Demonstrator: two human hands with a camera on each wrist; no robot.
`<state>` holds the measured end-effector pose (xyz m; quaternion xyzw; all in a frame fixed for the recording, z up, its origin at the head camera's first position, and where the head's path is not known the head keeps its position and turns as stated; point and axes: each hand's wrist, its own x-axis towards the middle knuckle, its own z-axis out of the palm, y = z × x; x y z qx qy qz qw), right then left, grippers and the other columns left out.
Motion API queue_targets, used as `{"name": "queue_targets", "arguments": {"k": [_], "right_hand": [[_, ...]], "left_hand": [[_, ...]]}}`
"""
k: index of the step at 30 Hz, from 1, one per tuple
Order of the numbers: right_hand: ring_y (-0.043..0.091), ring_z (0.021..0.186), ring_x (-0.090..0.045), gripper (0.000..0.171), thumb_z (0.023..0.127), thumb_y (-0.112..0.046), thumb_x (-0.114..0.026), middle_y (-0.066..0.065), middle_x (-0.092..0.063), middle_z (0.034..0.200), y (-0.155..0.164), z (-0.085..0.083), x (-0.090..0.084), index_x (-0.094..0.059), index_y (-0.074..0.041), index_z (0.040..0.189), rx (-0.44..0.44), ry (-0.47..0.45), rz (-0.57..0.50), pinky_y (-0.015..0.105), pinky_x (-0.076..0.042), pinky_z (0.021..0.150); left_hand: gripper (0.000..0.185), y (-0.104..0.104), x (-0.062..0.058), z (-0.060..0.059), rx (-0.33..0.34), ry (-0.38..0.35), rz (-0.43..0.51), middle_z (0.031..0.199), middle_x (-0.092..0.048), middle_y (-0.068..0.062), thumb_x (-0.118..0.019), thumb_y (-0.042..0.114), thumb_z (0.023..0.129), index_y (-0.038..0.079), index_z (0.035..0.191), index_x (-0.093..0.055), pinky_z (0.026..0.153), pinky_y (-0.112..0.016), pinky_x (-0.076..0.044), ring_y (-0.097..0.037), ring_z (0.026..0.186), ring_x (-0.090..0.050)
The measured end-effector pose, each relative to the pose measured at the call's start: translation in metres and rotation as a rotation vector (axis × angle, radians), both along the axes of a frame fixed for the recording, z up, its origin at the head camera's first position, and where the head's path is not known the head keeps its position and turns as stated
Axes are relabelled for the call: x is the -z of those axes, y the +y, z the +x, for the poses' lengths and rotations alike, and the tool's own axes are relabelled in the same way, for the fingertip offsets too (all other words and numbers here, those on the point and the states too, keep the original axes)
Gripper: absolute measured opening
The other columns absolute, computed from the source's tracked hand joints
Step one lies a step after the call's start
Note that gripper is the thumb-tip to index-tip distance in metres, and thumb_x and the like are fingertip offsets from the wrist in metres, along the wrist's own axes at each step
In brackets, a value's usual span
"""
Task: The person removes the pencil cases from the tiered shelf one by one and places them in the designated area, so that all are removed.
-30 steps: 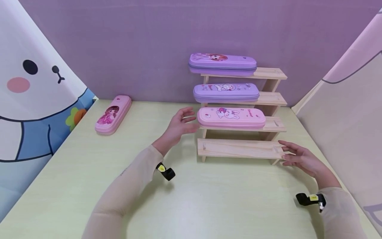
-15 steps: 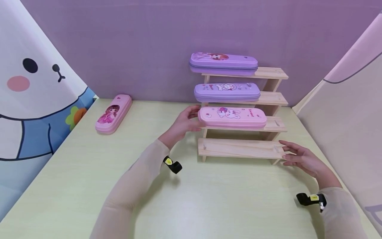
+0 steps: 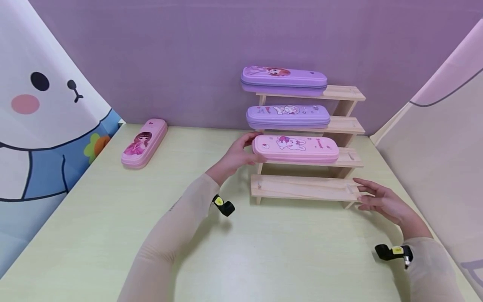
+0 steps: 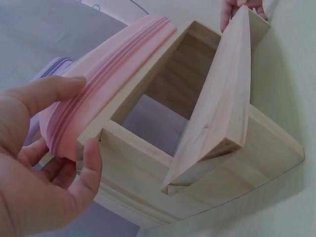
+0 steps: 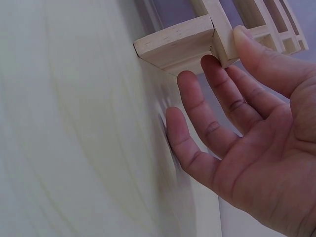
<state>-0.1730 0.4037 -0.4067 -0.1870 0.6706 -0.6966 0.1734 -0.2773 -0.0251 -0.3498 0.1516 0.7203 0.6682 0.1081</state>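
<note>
A stepped wooden display stand (image 3: 304,187) has several tiers. On its second tier from the bottom lies a pink pencil case (image 3: 296,148) with a rabbit print and the word "Sweet". My left hand (image 3: 240,153) grips this case's left end. In the left wrist view the thumb lies against the zipped side of the pink pencil case (image 4: 106,81), with the other fingers curled at its end and partly hidden. My right hand (image 3: 380,200) pinches the right end of the lowest shelf; in the right wrist view its thumb and index finger meet the wooden stand (image 5: 180,42).
Two purple pencil cases rest on higher tiers, one on the top tier (image 3: 284,80) and one just below it (image 3: 288,117). Another pink pencil case (image 3: 144,143) with a doll print lies on the table (image 3: 211,268) at the back left. A purple backdrop (image 3: 170,63) rises behind.
My left hand has moved right from beside the stand and taken hold of the left end of the rabbit pencil case. The right hand stays at the lowest shelf.
</note>
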Motion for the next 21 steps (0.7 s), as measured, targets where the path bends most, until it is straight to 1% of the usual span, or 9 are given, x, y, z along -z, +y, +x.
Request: {"name": "queue_targets", "arguments": {"k": [5,9,12,14,16,18,21], "right_hand": [[0.014,0.093,-0.06,0.056,0.091,0.014,-0.038,0.001,-0.05,0.113,0.003,-0.001,0.001,-0.039,-0.016,0.138,-0.004,0.005,-0.002,0.032,-0.053,0.077],[0.014,0.093,-0.06,0.056,0.091,0.014,-0.038,0.001,-0.05,0.114,0.003,-0.001,0.001,-0.039,-0.015,0.138,-0.004,0.008,0.002,0.032,-0.053,0.077],[0.014,0.093,-0.06,0.056,0.091,0.014,-0.039,0.001,-0.051,0.114,0.001,-0.001,0.0,-0.038,-0.014,0.139,-0.001,0.006,0.008,0.032,-0.053,0.077],[0.013,0.093,-0.06,0.055,0.091,0.013,-0.039,0.001,-0.051,0.113,0.001,-0.001,0.0,-0.038,-0.014,0.139,0.002,0.004,0.011,0.032,-0.053,0.077],[0.013,0.093,-0.06,0.055,0.091,0.013,-0.039,0.0,-0.051,0.113,0.0,-0.001,0.0,-0.038,-0.014,0.139,0.006,0.003,0.017,0.032,-0.053,0.077],[0.013,0.093,-0.06,0.055,0.091,0.013,-0.04,0.0,-0.051,0.113,0.0,-0.001,0.0,-0.039,-0.015,0.139,0.009,0.002,0.023,0.032,-0.053,0.077],[0.013,0.093,-0.06,0.055,0.091,0.012,-0.04,0.0,-0.05,0.115,0.0,0.0,-0.001,-0.038,-0.015,0.139,0.009,0.007,0.03,0.032,-0.053,0.077]], "left_hand": [[0.077,0.0,-0.001,0.0,0.007,0.013,-0.012,0.128,-0.045,-0.003,-0.077,0.0,0.068,0.019,0.134,-0.043,0.062,-0.032,-0.053,-0.026,0.113,-0.043],[0.076,0.001,0.0,0.0,-0.006,0.018,-0.013,0.127,-0.046,-0.002,-0.078,0.001,0.067,0.019,0.133,-0.045,0.064,-0.033,-0.053,-0.023,0.111,-0.044],[0.076,0.0,0.002,0.0,-0.027,0.036,-0.022,0.126,-0.048,-0.001,-0.08,0.001,0.065,0.019,0.131,-0.047,0.078,-0.035,-0.051,-0.02,0.111,-0.045],[0.076,-0.002,0.003,0.0,-0.044,0.042,-0.022,0.125,-0.05,0.0,-0.081,0.001,0.064,0.018,0.13,-0.048,0.088,-0.036,-0.047,-0.019,0.112,-0.044],[0.076,-0.005,0.005,0.001,-0.058,0.05,-0.014,0.125,-0.05,0.0,-0.081,0.0,0.063,0.016,0.13,-0.049,0.095,-0.036,-0.042,-0.018,0.113,-0.044],[0.075,-0.008,0.007,0.002,-0.063,0.044,0.002,0.124,-0.05,0.0,-0.081,-0.001,0.063,0.015,0.13,-0.049,0.095,-0.037,-0.042,-0.019,0.113,-0.044],[0.075,-0.012,0.008,0.005,-0.062,0.033,0.029,0.124,-0.049,-0.001,-0.08,-0.003,0.064,0.014,0.13,-0.049,0.093,-0.035,-0.044,-0.02,0.112,-0.045]]}}
